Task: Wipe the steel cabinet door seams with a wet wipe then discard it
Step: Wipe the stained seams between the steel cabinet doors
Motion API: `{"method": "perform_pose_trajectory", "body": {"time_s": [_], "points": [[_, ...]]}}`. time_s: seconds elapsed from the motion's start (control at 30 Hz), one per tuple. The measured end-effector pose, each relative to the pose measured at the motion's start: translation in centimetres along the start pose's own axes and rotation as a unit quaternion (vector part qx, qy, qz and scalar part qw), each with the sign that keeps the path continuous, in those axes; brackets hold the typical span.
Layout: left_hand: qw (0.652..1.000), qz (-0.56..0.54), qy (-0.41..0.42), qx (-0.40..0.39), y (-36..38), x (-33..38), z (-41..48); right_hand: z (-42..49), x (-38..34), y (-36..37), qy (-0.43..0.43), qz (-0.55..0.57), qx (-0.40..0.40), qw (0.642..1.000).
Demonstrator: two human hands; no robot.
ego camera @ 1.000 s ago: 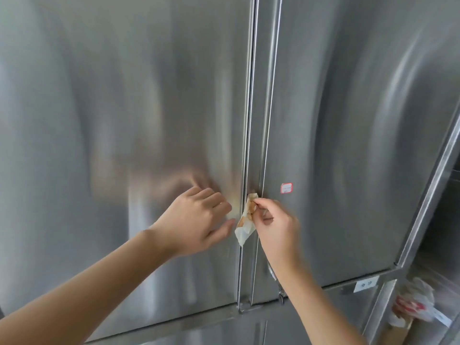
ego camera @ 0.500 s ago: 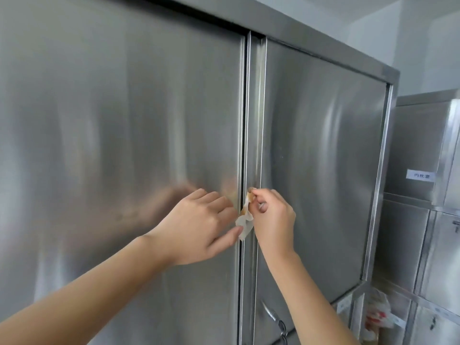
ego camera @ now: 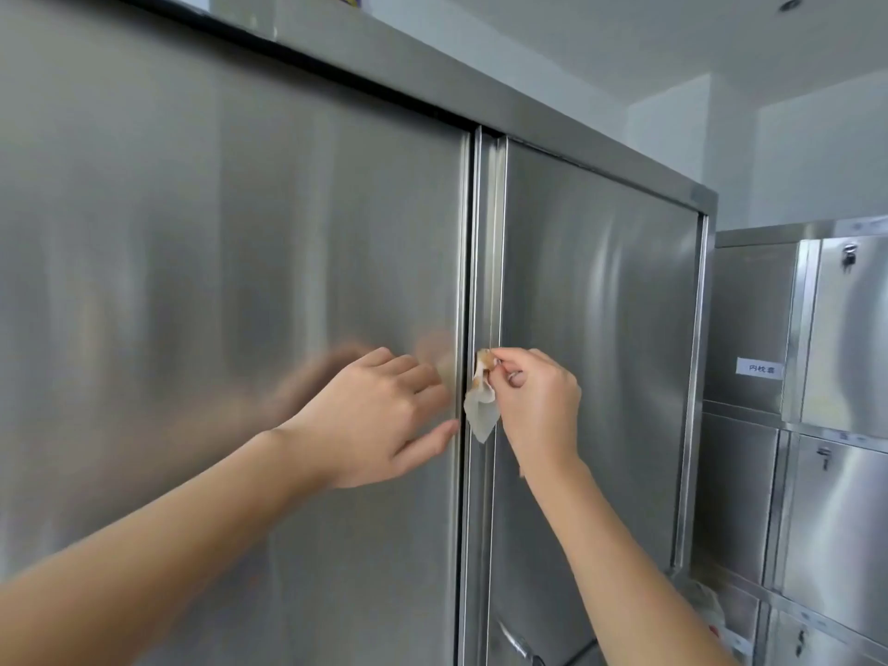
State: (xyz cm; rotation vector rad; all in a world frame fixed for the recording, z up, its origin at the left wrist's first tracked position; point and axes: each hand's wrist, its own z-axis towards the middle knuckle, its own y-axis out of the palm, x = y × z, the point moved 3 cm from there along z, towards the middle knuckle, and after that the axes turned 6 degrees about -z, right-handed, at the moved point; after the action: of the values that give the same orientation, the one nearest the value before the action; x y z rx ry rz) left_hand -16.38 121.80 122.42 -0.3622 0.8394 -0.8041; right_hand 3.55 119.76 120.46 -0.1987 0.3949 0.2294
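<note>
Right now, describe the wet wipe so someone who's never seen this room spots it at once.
Find the big steel cabinet and follow its vertical seam down to mid-height. There the right hand pinches a small crumpled wipe at the seam. It is the only soft whitish thing on the metal, brown-stained on top, its tail hanging down.

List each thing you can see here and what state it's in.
left door: shut.
right door: shut.
wet wipe: crumpled, stained brown near the top.
left hand: fingers relaxed, resting on left door.
right hand: pinches wet wipe against the door seam.
lockers: shut.
</note>
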Motion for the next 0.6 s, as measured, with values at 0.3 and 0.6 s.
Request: {"method": "perform_pose_trajectory", "body": {"time_s": [0.3,0.6], "points": [[0.999,0.018,0.009,0.025,-2.8,-2.5,3.3,8.5,-3.3,0.3,-0.061,-0.092,0.011,0.994],[1.000,0.000,0.019,0.017,-1.2,-0.7,1.4,3.5,-1.6,1.2,-0.014,-0.087,0.027,0.996]]}}
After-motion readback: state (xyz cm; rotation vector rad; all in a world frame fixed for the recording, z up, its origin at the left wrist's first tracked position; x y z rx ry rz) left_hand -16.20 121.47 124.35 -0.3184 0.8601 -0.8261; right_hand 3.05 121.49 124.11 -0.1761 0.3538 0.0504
